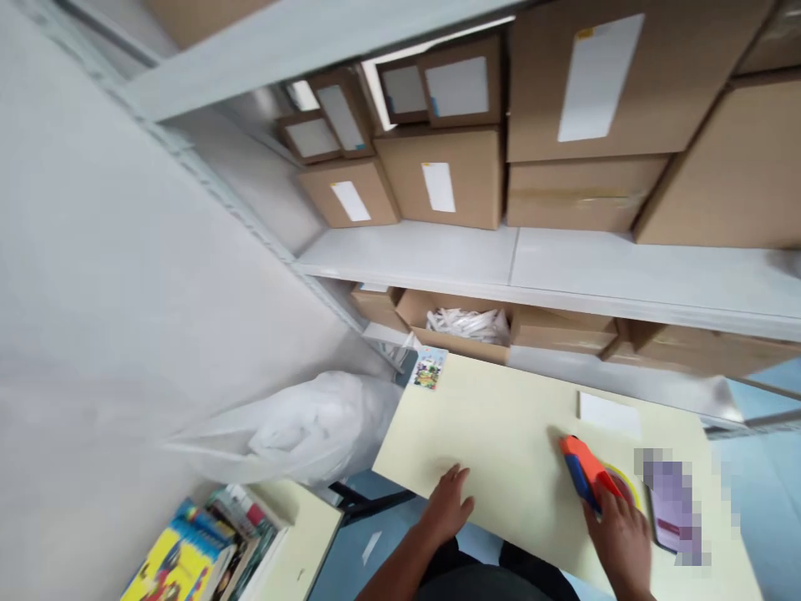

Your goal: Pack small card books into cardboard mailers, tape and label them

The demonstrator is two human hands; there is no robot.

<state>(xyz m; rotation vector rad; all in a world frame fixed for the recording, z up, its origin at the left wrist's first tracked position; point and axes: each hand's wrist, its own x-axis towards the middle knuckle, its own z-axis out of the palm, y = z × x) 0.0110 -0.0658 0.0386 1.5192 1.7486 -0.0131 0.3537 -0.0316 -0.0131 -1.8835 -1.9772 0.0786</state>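
Note:
My right hand (619, 538) is closed on the near end of an orange-and-blue tape dispenser (583, 466) at the right of the pale table (501, 426). A yellow-rimmed tape roll (622, 486) shows beside its orange body, partly behind my fingers. At the table's near edge, my left hand (447, 502) has its fingers apart and holds nothing. A phone (674, 509), partly pixelated, lies just right of my right hand. Beyond the dispenser rests a stack of white paper or cards (609, 413). A small colourful picture card (429, 367) lies at the far left corner.
Shelves (400, 250) with cardboard boxes (447, 179) rise behind the table. One open box holds white wrapped items (469, 324). Left of the table are a bulging white plastic bag (325, 426) and a low surface with books (181, 555). A wall stands at far left.

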